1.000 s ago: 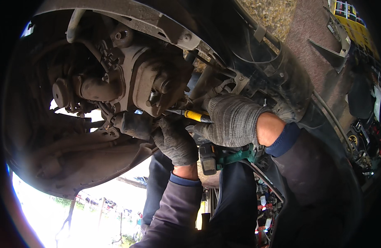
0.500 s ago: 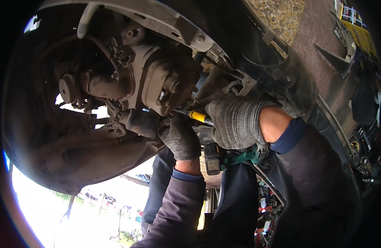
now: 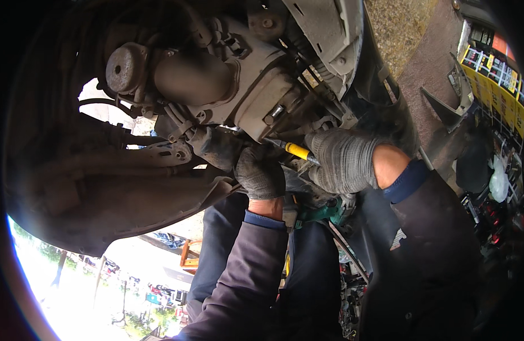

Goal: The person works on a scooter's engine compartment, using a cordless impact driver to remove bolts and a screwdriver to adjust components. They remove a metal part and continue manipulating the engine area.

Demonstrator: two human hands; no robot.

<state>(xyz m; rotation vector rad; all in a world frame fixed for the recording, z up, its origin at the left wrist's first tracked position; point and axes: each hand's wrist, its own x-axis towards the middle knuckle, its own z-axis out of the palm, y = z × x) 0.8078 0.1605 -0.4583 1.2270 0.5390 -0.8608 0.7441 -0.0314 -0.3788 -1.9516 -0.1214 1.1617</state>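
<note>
My right hand point(image 3: 344, 159), in a grey knit glove, is closed round the handle of a yellow-and-black screwdriver point(image 3: 298, 150). Its dark shaft points left, with the tip against the lower edge of a dusty engine casing point(image 3: 267, 102). My left hand point(image 3: 260, 173), gloved alike, is just left of and below the tip. Its fingers are curled up under the casing beside a dark rounded part point(image 3: 216, 148); what they grip is hidden. A bolt-like metal stub point(image 3: 275, 113) sticks out of the casing above both hands.
A teal power tool point(image 3: 321, 211) lies below my right hand, above my legs. A large dark curved plastic panel point(image 3: 120, 210) spans the left. Black body panels point(image 3: 387, 119) flank the right. Yellow boxes point(image 3: 498, 91) stand at the far right, near a loose dark trim piece point(image 3: 444, 111).
The view has shifted, so the engine and both hands sit farther right in it. My right hand still holds the screwdriver at the casing's lower edge; my left stays beside the tip.
</note>
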